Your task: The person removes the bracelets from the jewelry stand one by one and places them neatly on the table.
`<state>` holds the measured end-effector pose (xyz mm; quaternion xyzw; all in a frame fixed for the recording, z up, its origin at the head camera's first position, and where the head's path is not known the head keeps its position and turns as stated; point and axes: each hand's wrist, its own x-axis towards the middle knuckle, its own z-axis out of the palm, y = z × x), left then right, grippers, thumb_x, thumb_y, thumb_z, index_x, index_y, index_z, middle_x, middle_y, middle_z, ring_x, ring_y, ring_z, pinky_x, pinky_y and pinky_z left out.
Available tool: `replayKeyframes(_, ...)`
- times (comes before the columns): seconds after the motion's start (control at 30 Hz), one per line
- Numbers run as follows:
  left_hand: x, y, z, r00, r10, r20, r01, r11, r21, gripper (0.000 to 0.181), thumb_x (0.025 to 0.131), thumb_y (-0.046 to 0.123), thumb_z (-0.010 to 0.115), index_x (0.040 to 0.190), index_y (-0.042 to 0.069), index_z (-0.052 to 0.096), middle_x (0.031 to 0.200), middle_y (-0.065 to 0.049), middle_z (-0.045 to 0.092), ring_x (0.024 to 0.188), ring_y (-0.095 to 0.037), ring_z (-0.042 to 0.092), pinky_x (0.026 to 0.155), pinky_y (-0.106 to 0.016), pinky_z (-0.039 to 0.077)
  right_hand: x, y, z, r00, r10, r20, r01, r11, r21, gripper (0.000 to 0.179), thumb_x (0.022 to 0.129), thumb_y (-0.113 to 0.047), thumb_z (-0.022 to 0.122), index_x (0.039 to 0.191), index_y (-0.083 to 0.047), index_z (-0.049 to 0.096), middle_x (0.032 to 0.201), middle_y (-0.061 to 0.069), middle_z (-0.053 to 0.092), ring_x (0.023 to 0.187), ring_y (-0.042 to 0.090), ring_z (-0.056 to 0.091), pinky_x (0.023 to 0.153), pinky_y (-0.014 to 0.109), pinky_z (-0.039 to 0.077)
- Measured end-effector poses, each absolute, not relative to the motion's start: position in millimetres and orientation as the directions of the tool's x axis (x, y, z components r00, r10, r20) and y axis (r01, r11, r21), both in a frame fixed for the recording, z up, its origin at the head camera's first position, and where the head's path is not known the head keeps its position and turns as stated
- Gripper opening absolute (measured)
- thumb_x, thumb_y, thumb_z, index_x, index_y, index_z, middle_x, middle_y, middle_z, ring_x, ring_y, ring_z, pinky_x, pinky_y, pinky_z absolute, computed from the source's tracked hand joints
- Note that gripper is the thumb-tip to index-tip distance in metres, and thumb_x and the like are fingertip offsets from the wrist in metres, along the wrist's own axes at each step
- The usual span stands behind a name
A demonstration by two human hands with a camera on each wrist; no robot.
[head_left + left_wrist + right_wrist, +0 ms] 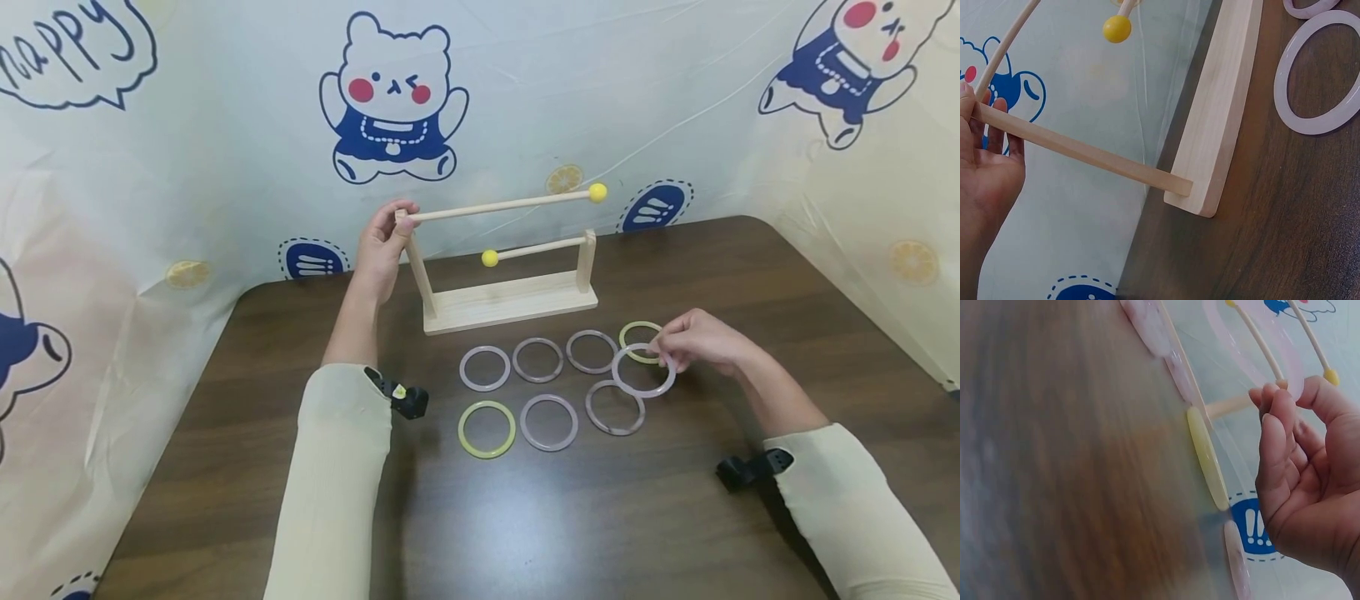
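My left hand [381, 250] grips the top of the tall left post of a wooden stand [510, 302], fingers behind and thumb in front. From that post a long rod runs right to a yellow ball [597, 192]. A shorter rod on the right post points left, ending in another yellow ball [490, 258]. My right hand [701, 340] pinches a pale lilac bangle [645, 394] by its edge, above the table; its thumb and fingertips meet on the bangle [1295, 369] in the right wrist view. Neither rod carries a bangle.
Several lilac bangles lie in two rows before the stand, among them one at front [549, 449]. A yellow-green bangle [487, 456] lies front left; another yellow-green bangle [640, 324] is partly behind the held one. A patterned cloth [525, 108] hangs behind the brown table [525, 533].
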<state>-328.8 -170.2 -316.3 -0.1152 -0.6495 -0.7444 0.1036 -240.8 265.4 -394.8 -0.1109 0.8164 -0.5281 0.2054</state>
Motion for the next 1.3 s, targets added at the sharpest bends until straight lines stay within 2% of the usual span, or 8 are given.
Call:
replayKeyframes(0.3,-329.0,-170.6,-315.3,-0.951,-0.001,0.31,0.307,-0.132,0.943,0.022,0.091,0.014,0.055,0.112,0.01,0.06,0.113,-0.002,0.057,0.102,-0.015,0.051,0.1,-0.033,0.034,-239.1,280.5,-394.0,-0.86,-0.458,-0.225,0.012,0.422,-0.906,0.021,0.085,-0.004,0.057,0.086,0.016,0.064,0.067,0.01,0.059,0.051,0.012,0.053,0.049,0.026,0.05)
replayKeyframes(0.53,-328.5,-171.0,-315.9,-0.946,0.002,0.324,0.321,-0.133,0.938,0.019,0.091,0.014,0.055,0.109,0.014,0.062,0.11,0.0,0.058,0.101,-0.015,0.052,0.099,-0.031,0.035,-238.1,290.5,-395.3,-0.836,-0.479,-0.267,0.04,0.432,-0.901,0.022,0.085,-0.002,0.053,0.089,0.017,0.064,0.062,0.008,0.061,0.05,0.01,0.053,0.049,0.024,0.049)
replayKeyframes(0.9,-329.4,-170.1,-315.8,-0.945,0.007,0.327,0.323,-0.137,0.937,0.021,0.091,0.013,0.055,0.111,0.012,0.061,0.111,0.0,0.058,0.102,-0.015,0.052,0.099,-0.032,0.035,-235.7,297.2,-397.6,-0.785,-0.54,-0.303,0.045,0.439,-0.898,0.021,0.084,0.001,0.051,0.084,0.018,0.063,0.061,0.005,0.062,0.05,0.006,0.052,0.048,0.021,0.048)
replayKeyframes(1.07,-328.7,-169.9,-315.9,-0.944,0.008,0.329,0.325,-0.144,0.935,0.024,0.091,0.012,0.055,0.114,0.007,0.059,0.11,0.0,0.058,0.101,-0.016,0.052,0.099,-0.032,0.035,-234.6,297.5,-397.9,-0.773,-0.553,-0.311,0.046,0.44,-0.897,0.019,0.083,0.001,0.052,0.083,0.018,0.062,0.06,0.004,0.061,0.049,0.006,0.052,0.048,0.02,0.048)
replayKeyframes(1.3,-327.9,-170.2,-315.8,-0.949,0.01,0.314,0.311,-0.116,0.943,0.023,0.091,0.015,0.055,0.113,0.011,0.06,0.113,-0.001,0.057,0.104,-0.016,0.051,0.1,-0.033,0.034,-233.0,297.2,-400.3,-0.773,-0.542,-0.33,0.063,0.452,-0.89,0.018,0.082,0.002,0.053,0.083,0.018,0.062,0.06,0.004,0.061,0.049,0.005,0.051,0.047,0.019,0.047)
